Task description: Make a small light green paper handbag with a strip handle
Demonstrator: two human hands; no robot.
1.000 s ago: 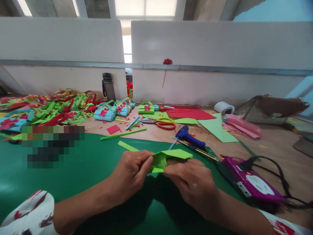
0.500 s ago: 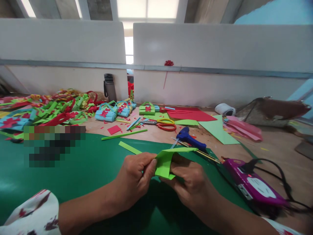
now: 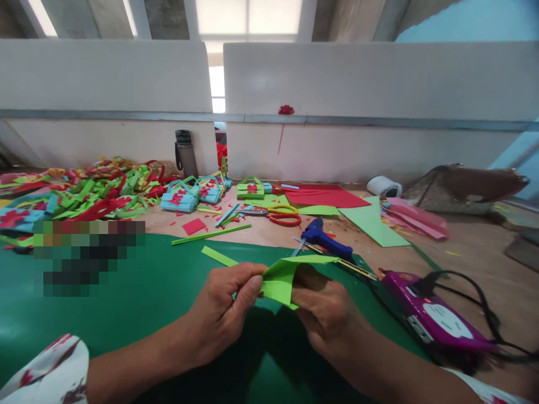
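A folded piece of light green paper is held between both hands, just above the dark green mat. My left hand pinches its left edge with thumb and fingers. My right hand grips it from below and behind, fingers curled under the fold. A loose green paper strip lies on the mat just beyond the left hand.
Beyond the mat lie a blue glue gun, red-and-yellow scissors, red paper sheets and green sheets. Small paper bags and a heap of coloured strips sit left. A purple device with cables is right. A dark bottle stands at the wall.
The paper has been turned and folded more upright between the hands. Both hands shifted slightly, keeping hold of it.
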